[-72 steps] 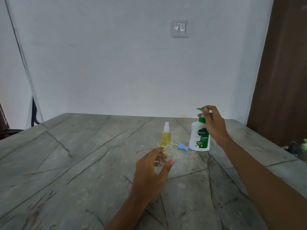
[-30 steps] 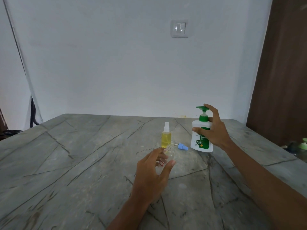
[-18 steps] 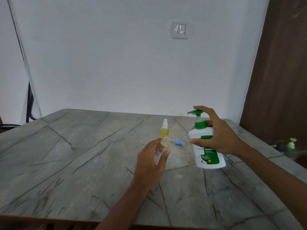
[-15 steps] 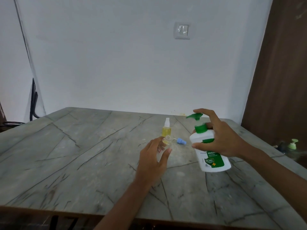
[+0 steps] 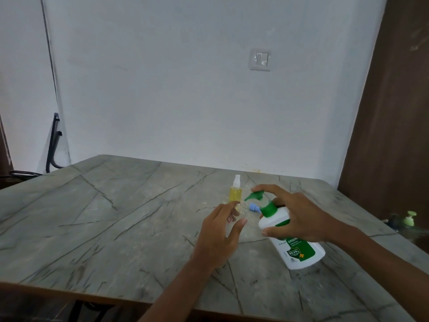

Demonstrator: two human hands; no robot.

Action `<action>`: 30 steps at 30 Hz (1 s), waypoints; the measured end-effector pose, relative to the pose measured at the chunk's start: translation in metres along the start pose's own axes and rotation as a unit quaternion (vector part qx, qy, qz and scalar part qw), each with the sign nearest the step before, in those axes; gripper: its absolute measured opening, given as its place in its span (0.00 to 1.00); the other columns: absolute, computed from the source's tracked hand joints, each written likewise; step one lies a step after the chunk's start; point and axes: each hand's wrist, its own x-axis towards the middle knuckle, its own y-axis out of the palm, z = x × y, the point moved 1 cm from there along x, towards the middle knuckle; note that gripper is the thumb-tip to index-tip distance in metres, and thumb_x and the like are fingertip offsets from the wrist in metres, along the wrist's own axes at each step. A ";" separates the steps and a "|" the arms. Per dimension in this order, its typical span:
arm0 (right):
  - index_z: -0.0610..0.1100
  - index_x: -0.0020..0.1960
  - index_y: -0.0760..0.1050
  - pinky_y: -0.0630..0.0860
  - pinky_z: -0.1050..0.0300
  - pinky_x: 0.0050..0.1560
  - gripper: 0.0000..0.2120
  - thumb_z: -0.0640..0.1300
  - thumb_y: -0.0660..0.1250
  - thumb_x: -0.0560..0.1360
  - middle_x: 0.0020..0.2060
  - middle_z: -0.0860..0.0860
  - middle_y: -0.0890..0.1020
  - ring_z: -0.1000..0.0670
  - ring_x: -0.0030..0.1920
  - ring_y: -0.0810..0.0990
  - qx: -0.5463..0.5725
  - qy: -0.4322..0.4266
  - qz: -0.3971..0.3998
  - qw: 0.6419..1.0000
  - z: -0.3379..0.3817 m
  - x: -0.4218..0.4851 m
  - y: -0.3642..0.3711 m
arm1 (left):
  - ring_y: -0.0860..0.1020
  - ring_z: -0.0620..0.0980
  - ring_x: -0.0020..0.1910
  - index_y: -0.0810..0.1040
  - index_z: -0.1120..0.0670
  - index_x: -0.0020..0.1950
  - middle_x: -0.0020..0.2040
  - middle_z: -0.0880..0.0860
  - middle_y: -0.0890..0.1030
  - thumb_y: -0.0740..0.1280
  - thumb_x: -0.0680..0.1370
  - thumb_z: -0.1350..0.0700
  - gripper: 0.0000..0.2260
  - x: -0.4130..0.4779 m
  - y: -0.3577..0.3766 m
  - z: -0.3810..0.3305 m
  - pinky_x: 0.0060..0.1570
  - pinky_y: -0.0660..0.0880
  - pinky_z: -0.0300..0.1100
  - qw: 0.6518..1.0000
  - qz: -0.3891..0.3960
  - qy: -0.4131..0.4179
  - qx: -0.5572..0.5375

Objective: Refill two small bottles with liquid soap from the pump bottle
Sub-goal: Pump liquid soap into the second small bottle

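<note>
1. Although the right hand (image 5: 299,219) hides the top of its label and any brand name, the pump bottle (image 5: 301,254) shows "ORIGIN" in white on green, cut off at the thumb. Below that is "99.99%" on a dark shield, beside an orange cross.
2. The right hand grips the white body, with the thumb across the front and the forefinger laid on the green pump head. The bottle is tilted, its nozzle pointing left, close to the mouth of the clear small bottle (image 5: 241,209). I cannot tell whether its base touches the table (image 5: 116,217).
3. The left hand (image 5: 220,233) holds the clear small bottle between thumb and curled fingers, near the middle of the table. The hand covers most of it. A scrap of red-and-white label shows between the fingers, its writing too small to read.
4. Just behind, a yellow spray bottle (image 5: 235,193) with a white top stands upright, with no legible label. A blue cap (image 5: 253,207) lies on the table beside it, just behind the pump's spout.
5. Around them:
   - a wall switch (image 5: 260,59) on the white wall;
   - a brown panel (image 5: 390,135) at the right;
   - a green-topped dispenser (image 5: 409,218) low beyond the table's right edge;
   - a black frame (image 5: 54,140) at the left.
</note>
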 end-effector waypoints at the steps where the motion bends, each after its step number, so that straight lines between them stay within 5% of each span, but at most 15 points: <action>1: 0.67 0.68 0.60 0.77 0.68 0.36 0.39 0.49 0.79 0.67 0.45 0.57 0.84 0.58 0.39 0.83 0.001 -0.002 0.001 1.000 0.000 0.000 0.000 | 0.76 0.40 0.46 0.74 0.53 0.65 0.49 0.44 0.78 0.60 0.77 0.41 0.22 0.000 0.000 0.000 0.46 0.70 0.26 1.000 0.000 0.002 0.000; 8: 0.73 0.68 0.57 0.81 0.63 0.41 0.39 0.51 0.77 0.69 0.46 0.59 0.83 0.55 0.41 0.84 0.011 -0.019 -0.028 0.999 -0.002 0.001 0.011 | 0.76 0.41 0.45 0.75 0.57 0.64 0.49 0.47 0.79 0.62 0.78 0.45 0.21 0.004 -0.006 0.000 0.45 0.75 0.31 0.999 -0.027 0.024 -0.003; 14: 0.78 0.63 0.59 0.76 0.72 0.38 0.41 0.56 0.80 0.63 0.43 0.63 0.82 0.60 0.41 0.82 0.024 -0.013 -0.106 0.994 0.002 0.004 0.024 | 0.77 0.42 0.46 0.75 0.56 0.64 0.49 0.47 0.78 0.62 0.79 0.47 0.18 0.008 -0.012 0.006 0.44 0.75 0.31 0.999 -0.009 0.043 -0.005; 22: 0.66 0.65 0.66 0.76 0.71 0.38 0.34 0.60 0.78 0.64 0.40 0.66 0.81 0.60 0.38 0.81 0.010 -0.022 -0.121 0.992 0.005 0.014 0.031 | 0.74 0.39 0.45 0.73 0.55 0.63 0.48 0.44 0.75 0.61 0.80 0.48 0.16 0.019 -0.023 0.024 0.43 0.70 0.26 0.996 0.060 0.063 0.013; 30: 0.65 0.67 0.66 0.75 0.71 0.39 0.36 0.61 0.78 0.64 0.43 0.68 0.80 0.60 0.41 0.81 -0.008 -0.035 -0.112 0.993 0.006 0.019 0.034 | 0.74 0.37 0.46 0.72 0.52 0.65 0.48 0.42 0.75 0.58 0.79 0.44 0.19 0.012 -0.021 0.029 0.45 0.71 0.28 0.998 0.048 0.039 0.008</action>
